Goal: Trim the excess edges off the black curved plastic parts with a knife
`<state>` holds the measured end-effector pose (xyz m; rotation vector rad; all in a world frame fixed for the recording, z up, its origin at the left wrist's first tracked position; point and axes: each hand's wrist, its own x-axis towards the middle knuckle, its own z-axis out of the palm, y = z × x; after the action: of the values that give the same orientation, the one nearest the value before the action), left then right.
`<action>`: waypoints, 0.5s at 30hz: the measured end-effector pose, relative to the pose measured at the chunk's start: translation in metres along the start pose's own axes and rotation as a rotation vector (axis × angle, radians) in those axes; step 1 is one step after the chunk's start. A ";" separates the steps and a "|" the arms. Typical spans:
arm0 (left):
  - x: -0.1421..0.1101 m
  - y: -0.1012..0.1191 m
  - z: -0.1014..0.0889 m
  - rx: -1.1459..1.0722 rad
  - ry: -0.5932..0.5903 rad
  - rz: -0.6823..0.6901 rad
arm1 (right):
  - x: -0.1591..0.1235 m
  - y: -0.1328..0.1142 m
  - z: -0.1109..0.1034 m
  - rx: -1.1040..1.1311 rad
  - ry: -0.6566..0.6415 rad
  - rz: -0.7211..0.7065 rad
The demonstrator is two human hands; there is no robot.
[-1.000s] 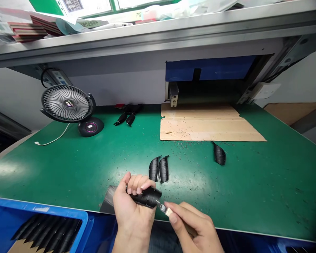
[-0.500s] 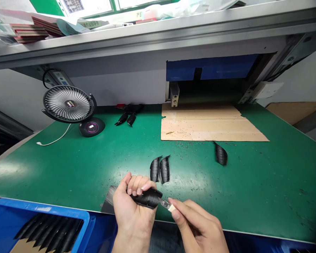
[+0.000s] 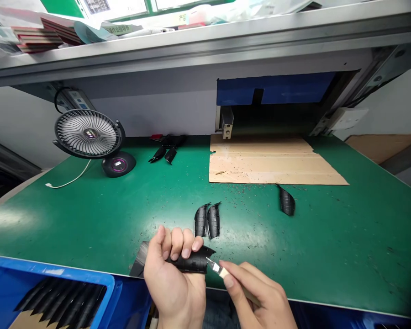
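Observation:
In my left hand (image 3: 178, 269), palm up, lies a curved black plastic part (image 3: 195, 261); the fingers curl over it and hide its left end. My right hand (image 3: 260, 292) pinches a craft knife (image 3: 219, 268) by its pale handle. The blade tip points left and is at the right end of the black part; whether it touches cannot be made out. Just beyond my left hand, two similar black parts (image 3: 207, 220) lie side by side on the green table. Another black part (image 3: 287, 201) rests farther right.
A blue bin (image 3: 111, 292) at lower left holds several black parts. A small fan (image 3: 89, 133) stands at the back left with its white cable. Cardboard (image 3: 277, 167) lies under the wall opening. Several dark pieces (image 3: 167, 148) sit at the back. Black shavings dot the green table (image 3: 329, 246).
My left hand has turned slightly and its fingers have loosened a little over the part, whose right end now points more to the right. The knife stays close to that end.

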<state>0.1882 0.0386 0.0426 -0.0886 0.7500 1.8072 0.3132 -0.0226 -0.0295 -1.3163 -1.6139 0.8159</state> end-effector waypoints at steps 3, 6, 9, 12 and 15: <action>0.002 -0.002 -0.002 -0.004 0.005 -0.018 | 0.001 0.002 0.001 -0.085 0.028 -0.005; 0.005 -0.001 -0.003 -0.011 0.021 -0.027 | -0.001 0.005 0.000 -0.227 0.160 -0.203; 0.007 -0.003 -0.003 0.009 0.019 -0.029 | -0.003 0.006 0.001 -0.155 0.315 -0.279; 0.006 -0.016 -0.008 0.054 -0.045 -0.142 | 0.004 0.005 -0.002 0.033 0.281 -0.067; 0.006 -0.039 -0.020 0.223 -0.220 -0.291 | 0.018 0.011 -0.017 -0.008 0.126 0.158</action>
<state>0.2143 0.0400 0.0069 0.1395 0.7347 1.4220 0.3321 -0.0038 -0.0283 -1.4846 -1.4303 0.8047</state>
